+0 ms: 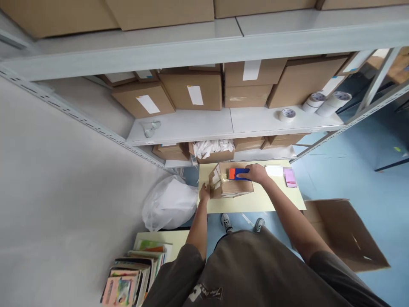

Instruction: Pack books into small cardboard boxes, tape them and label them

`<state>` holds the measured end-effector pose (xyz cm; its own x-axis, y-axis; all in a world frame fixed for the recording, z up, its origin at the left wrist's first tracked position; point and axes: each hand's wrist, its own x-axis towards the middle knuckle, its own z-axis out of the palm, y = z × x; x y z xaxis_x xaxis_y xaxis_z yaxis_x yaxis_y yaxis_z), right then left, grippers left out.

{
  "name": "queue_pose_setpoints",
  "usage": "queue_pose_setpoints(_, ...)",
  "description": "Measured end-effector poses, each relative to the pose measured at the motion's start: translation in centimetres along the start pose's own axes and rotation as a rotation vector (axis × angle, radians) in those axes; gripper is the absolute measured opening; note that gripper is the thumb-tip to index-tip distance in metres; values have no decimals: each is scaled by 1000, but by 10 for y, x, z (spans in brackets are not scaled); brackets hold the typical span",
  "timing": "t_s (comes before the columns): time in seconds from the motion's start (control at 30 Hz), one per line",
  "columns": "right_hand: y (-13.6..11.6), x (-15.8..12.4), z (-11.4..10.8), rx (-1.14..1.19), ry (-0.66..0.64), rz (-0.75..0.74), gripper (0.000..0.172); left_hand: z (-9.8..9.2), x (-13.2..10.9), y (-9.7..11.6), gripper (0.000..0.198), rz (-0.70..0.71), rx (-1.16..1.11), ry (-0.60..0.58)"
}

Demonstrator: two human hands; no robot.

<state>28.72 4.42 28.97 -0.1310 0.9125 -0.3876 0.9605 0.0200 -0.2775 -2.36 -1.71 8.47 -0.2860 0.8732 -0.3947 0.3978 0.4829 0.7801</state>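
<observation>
The right hand [256, 173] grips the blue tool [242, 172] on top of the box [238, 188], which sits on the table [255, 204]. The left hand [204, 192] is at the box's end; I can't tell if it grips. If the box slips, the tape [224, 177] could wrinkle.

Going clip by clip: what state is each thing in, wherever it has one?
Cardboard box on the table: top looks closed, clear tape at left end.
Tape dispenser: held in right hand, at the box top.
Left hand: at the box's left end.
Large cardboard box at right: open.
Lower-shelf box: open, holding white cloth.
Plastic bag: bulging.
Books: stacked.
</observation>
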Motion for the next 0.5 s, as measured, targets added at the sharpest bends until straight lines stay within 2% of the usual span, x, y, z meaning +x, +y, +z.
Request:
queue_pose_setpoints(0.07, -30, 5, -3, -50, -49, -20, 58, -11, -4, 13, 62, 20, -57, 25)
queue_pose_setpoints(0.13, -53, 9, -1, -82, -73, -38, 62, -15, -10, 29, 66, 97, -171, -21)
queue_pose_setpoints(0.2, -71, 13, 4, -97, -76, -52, 66, -14, -18, 45, 64, 187, -200, -71)
queue_pose_setpoints(0.27, -83, 15, 10, -104, -74, -60, 70, -9, -25, 58, 63, 201, -137, -67)
queue_pose_setpoints(0.4, -83, 17, 15, -133, -55, -64, 75, 8, -35, 72, 65, 187, -92, -98)
queue_pose_setpoints(0.5, -59, 14, 10, -126, -36, -33, 80, 31, -40, 81, 62, 213, -107, -139)
